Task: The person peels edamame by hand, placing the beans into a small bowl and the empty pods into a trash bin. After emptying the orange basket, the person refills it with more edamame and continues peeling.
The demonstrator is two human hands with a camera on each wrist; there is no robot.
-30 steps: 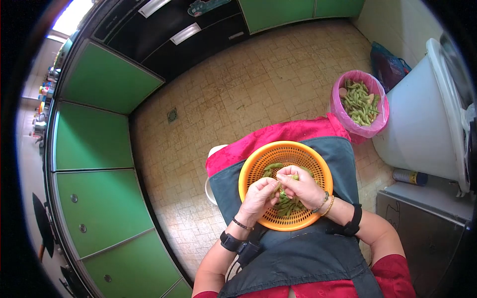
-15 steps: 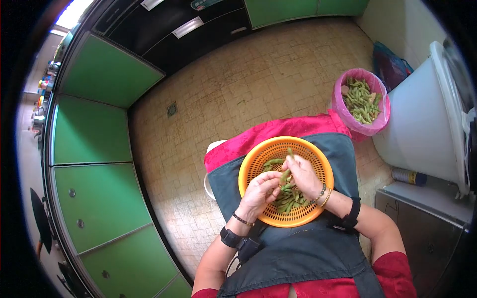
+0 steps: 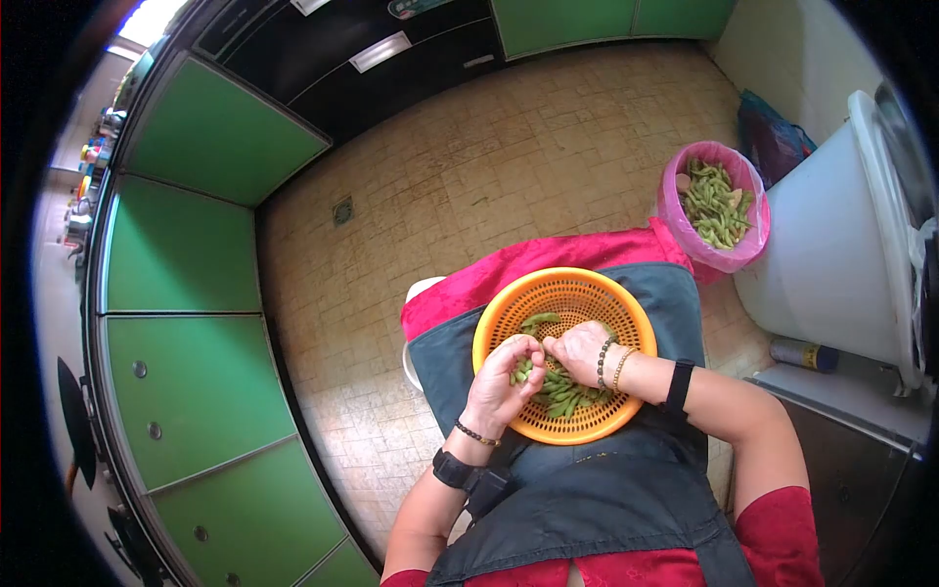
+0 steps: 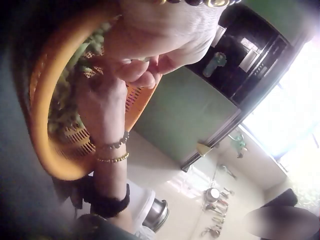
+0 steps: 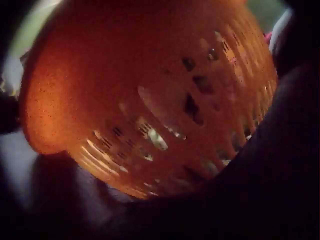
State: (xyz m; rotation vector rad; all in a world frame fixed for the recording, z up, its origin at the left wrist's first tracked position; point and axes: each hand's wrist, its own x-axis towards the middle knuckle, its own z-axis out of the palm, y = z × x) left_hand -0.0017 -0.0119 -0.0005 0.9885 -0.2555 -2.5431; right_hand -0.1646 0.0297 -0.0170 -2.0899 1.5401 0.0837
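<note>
An orange basket (image 3: 491,305) rests on the person's lap with green pods (image 3: 562,394) in it. The left hand (image 3: 502,383), palm up and fingers curled, holds a few green pieces (image 3: 522,371) over the basket's left side. Beside it the right hand (image 3: 581,352) reaches down into the basket, back of the hand up; its fingertips are hidden. In the left wrist view the right hand (image 4: 106,102) lies at the pods, below the left hand (image 4: 155,37). The right wrist view shows mostly the basket's slotted wall (image 5: 165,100), and no hand is distinct there.
A pink-lined bin (image 3: 670,207) of pods stands at the right, beside a large white container (image 3: 812,235). A spray can (image 3: 804,354) lies near it. Green cabinets (image 3: 186,245) line the left; a dark bag (image 3: 771,137) leans by the wall.
The right hand has lowered into the basket from above it, and the pod it held upright is out of sight. The left hand has turned palm up, with green pieces showing in it.
</note>
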